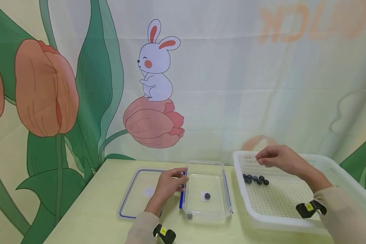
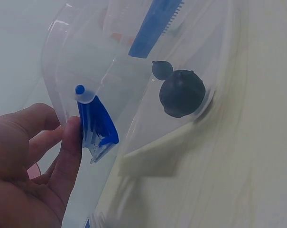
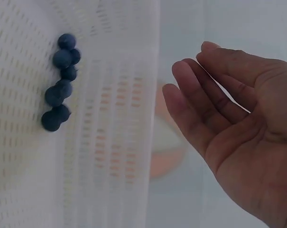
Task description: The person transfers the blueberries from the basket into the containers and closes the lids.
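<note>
A clear plastic box with blue side latches stands in the middle of the table. My left hand holds its left rim beside a latch, fingers and thumb at the edge. One blueberry lies near the middle of the box, and another blueberry shows through the wall at its near left corner. Over the left part of a white basket, my right hand hovers with loosely bent fingers and nothing between them. Several blueberries lie grouped inside the basket, below that hand.
A clear lid with a blue seal lies flat left of the box, partly behind my left forearm. The white basket's high perforated walls stand to the right of the box. A printed curtain hangs behind the table.
</note>
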A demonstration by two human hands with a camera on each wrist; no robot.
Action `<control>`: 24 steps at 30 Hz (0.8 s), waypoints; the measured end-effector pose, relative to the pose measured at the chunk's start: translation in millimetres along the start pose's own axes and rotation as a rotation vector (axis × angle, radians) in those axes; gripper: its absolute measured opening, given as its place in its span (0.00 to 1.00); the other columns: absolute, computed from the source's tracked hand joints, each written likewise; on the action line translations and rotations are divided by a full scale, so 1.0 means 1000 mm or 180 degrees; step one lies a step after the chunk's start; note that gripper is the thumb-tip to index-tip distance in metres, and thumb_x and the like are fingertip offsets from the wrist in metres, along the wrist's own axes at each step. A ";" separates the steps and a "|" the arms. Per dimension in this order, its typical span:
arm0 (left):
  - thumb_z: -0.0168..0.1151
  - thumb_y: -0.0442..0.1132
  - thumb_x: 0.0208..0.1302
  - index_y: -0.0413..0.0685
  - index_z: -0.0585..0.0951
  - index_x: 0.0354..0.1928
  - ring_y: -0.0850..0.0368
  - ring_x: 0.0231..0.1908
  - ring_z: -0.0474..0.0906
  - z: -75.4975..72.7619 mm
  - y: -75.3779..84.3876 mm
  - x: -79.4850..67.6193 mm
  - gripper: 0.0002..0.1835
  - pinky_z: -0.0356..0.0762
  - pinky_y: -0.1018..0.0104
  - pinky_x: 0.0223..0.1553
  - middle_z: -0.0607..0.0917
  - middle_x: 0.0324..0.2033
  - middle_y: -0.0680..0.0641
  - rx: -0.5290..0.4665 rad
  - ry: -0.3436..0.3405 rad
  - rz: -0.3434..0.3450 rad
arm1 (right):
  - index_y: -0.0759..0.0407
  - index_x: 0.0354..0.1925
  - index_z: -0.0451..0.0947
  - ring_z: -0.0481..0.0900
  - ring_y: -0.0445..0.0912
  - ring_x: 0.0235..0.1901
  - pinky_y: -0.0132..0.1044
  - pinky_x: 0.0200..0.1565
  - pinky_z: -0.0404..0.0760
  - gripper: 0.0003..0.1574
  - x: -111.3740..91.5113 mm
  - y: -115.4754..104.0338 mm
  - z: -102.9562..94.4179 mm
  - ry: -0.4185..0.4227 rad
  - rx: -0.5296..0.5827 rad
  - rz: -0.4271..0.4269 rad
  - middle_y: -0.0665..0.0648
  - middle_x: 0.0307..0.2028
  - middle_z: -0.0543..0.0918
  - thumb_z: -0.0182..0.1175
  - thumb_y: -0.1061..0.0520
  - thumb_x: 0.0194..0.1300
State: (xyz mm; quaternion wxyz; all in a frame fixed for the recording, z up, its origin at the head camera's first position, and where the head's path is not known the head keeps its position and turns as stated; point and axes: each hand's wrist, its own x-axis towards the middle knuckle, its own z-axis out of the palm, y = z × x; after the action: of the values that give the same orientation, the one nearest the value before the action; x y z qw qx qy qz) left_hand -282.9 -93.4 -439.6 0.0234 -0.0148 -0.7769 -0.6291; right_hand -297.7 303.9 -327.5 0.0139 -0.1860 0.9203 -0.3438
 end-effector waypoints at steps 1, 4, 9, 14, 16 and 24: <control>0.72 0.34 0.69 0.46 0.86 0.64 0.54 0.38 0.84 0.000 0.000 0.000 0.22 0.90 0.65 0.40 0.83 0.47 0.43 0.0001 0.0000 0.0005 | 0.63 0.55 0.86 0.86 0.51 0.45 0.48 0.49 0.87 0.17 0.001 0.004 0.000 -0.0021 0.0021 0.0038 0.57 0.47 0.88 0.68 0.53 0.75; 0.72 0.34 0.69 0.46 0.86 0.64 0.54 0.38 0.84 0.001 0.000 0.000 0.22 0.90 0.65 0.40 0.83 0.47 0.43 0.0005 -0.0001 -0.0001 | 0.65 0.53 0.85 0.86 0.50 0.45 0.49 0.50 0.89 0.16 0.004 0.016 0.002 -0.0099 0.0100 0.0145 0.59 0.47 0.88 0.68 0.55 0.74; 0.72 0.35 0.69 0.46 0.86 0.63 0.54 0.37 0.84 0.002 0.000 0.001 0.21 0.90 0.64 0.39 0.84 0.46 0.43 0.0007 0.0002 -0.0014 | 0.70 0.51 0.85 0.86 0.49 0.44 0.46 0.46 0.89 0.14 0.009 0.036 0.004 -0.0235 0.0126 0.0199 0.60 0.45 0.89 0.68 0.60 0.73; 0.72 0.35 0.69 0.46 0.86 0.63 0.53 0.37 0.84 0.001 0.000 0.001 0.21 0.90 0.64 0.40 0.83 0.46 0.43 0.0003 0.0003 0.0001 | 0.71 0.49 0.84 0.86 0.50 0.43 0.47 0.44 0.90 0.12 0.011 0.050 0.006 -0.0355 0.0054 0.0281 0.60 0.43 0.89 0.67 0.63 0.72; 0.72 0.35 0.69 0.46 0.86 0.63 0.53 0.37 0.84 0.001 -0.001 0.002 0.21 0.90 0.64 0.40 0.83 0.46 0.43 0.0003 0.0001 -0.0003 | 0.72 0.49 0.84 0.86 0.50 0.42 0.49 0.44 0.90 0.12 0.012 0.056 0.007 -0.0384 -0.0008 0.0317 0.60 0.42 0.89 0.67 0.64 0.72; 0.72 0.34 0.69 0.46 0.86 0.63 0.54 0.37 0.84 0.000 -0.002 0.002 0.21 0.90 0.64 0.40 0.83 0.45 0.44 -0.0001 0.0013 -0.0002 | 0.70 0.41 0.85 0.79 0.49 0.33 0.44 0.33 0.83 0.05 0.017 0.077 0.017 -0.0428 -0.0164 0.0301 0.57 0.36 0.87 0.68 0.67 0.68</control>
State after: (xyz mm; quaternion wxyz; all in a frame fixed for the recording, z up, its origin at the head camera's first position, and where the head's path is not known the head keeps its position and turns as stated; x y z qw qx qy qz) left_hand -284.9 -93.5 -441.4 0.0249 -0.0134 -0.7767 -0.6292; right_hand -336.7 341.2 -387.7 0.0871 -0.1653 0.9336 -0.3058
